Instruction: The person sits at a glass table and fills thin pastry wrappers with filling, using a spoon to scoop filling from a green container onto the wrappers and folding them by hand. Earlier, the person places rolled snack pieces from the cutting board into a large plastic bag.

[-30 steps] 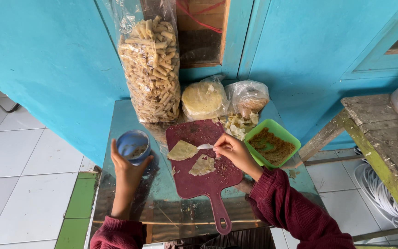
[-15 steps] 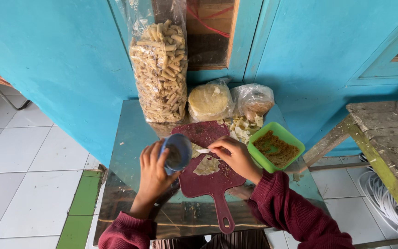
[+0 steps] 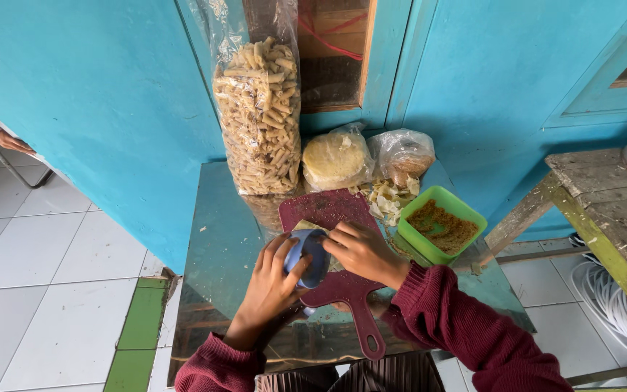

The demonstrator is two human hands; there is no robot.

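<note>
Left hand (image 3: 273,279) has its fingers clamped round a blue cup (image 3: 308,258), tilted over the red board (image 3: 342,279) on the counter (image 3: 223,232). Right hand (image 3: 361,250) rests beside the cup on the board, fingers together over pale dough; what they grip cannot be told. Green tub (image 3: 440,225) stands just right.

I see a tall clear plastic bag of pale tube crackers (image 3: 259,116) leaning on the blue wall, a clear bag of round yellow discs (image 3: 337,160) beside it, then a smaller clear bag of brownish pieces (image 3: 404,154)
</note>
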